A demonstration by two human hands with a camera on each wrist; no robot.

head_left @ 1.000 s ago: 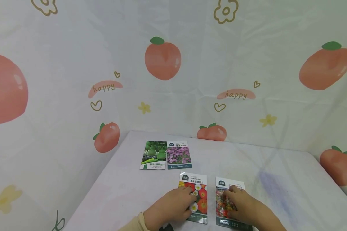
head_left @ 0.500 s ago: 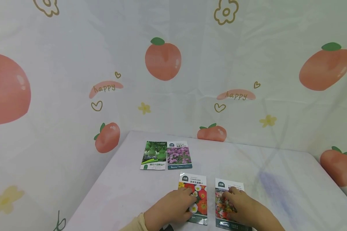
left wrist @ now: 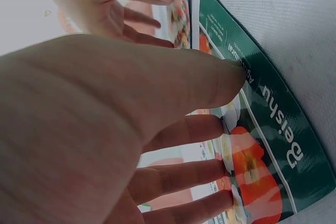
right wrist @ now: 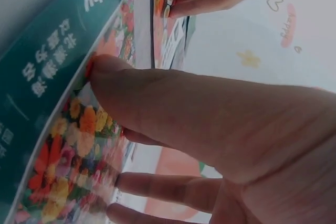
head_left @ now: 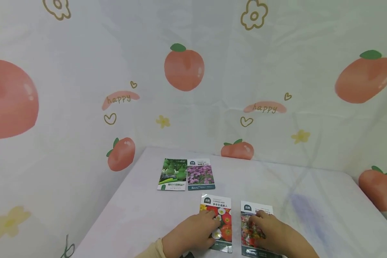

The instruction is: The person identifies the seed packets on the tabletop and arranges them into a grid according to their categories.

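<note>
My left hand (head_left: pixel 196 229) rests its fingertips on a seed packet with red and white poppies (head_left: pixel 226 224), which lies flat on the table. In the left wrist view the thumb and fairly straight fingers touch the packet's face near its green band. To the right, a seed packet with mixed small flowers (head_left: pixel 247 229) lies partly under my right hand (head_left: pixel 274 231). The right wrist view has that thumb and the fingertips on the printed flowers (right wrist: pixel 63 166), with no curl around the packet. A narrow gap of tablecloth separates the two packets.
Farther back on the white tablecloth (head_left: pixel 132 211), a seed packet with green gourds (head_left: pixel 173 174) lies beside one with purple flowers (head_left: pixel 201 174). A backdrop cloth with printed peaches (head_left: pixel 184 70) stands behind and to the left. A bluish stain (head_left: pixel 309 213) marks the cloth at right.
Both hands stay on their packets. The head view has shifted slightly, so everything sits a little lower and farther right.
</note>
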